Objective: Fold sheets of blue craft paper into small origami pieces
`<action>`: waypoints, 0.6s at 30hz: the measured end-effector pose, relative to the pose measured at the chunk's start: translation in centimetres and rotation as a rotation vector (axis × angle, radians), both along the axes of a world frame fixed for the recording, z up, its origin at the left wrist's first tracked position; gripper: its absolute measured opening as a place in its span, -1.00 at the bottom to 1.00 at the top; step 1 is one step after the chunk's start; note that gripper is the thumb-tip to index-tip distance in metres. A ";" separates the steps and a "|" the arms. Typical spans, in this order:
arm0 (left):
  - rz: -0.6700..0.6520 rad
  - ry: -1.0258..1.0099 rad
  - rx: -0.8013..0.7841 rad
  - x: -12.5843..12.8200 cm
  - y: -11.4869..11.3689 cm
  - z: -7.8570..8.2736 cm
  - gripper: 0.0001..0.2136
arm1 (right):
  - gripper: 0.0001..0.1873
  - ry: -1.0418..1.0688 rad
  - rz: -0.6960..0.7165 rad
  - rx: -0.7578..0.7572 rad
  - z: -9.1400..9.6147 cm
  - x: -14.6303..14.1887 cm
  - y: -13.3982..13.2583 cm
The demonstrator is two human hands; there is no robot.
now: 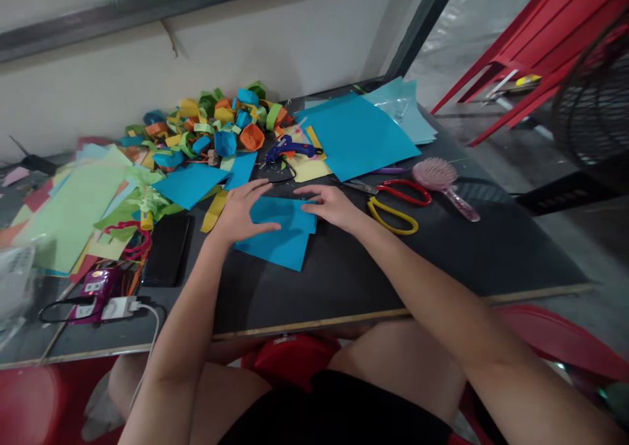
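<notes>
A folded blue sheet of paper (282, 235) lies on the dark tabletop (442, 255) in front of me. My left hand (240, 210) rests flat on its left part, fingers spread over the fold. At the sheet's upper right corner, the fingers of my right hand (333, 206) press on the paper. Neither hand lifts it. Scissors with red and yellow handles (396, 202) lie just right of my right hand. A blue glue gun (287, 149) lies beyond the sheet.
A heap of folded coloured paper pieces (216, 127) sits at the back. Blue sheets (356, 134) lie back right, green sheets (73, 212) at left. A pink hairbrush (445, 181), a black phone (166, 250) and a plugged-in charger (105, 301) are also there. Red chairs (540, 38) stand beyond.
</notes>
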State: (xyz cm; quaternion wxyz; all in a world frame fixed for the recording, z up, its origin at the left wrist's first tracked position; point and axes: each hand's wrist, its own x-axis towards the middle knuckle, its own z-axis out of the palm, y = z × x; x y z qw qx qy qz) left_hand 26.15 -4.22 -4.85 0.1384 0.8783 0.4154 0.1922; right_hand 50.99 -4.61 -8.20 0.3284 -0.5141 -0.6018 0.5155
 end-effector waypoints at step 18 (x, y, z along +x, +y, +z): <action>-0.213 0.300 0.303 2.1 -0.5 -1.4 -0.53 | -0.75 0.414 -0.042 -0.340 0.6 -0.3 0.1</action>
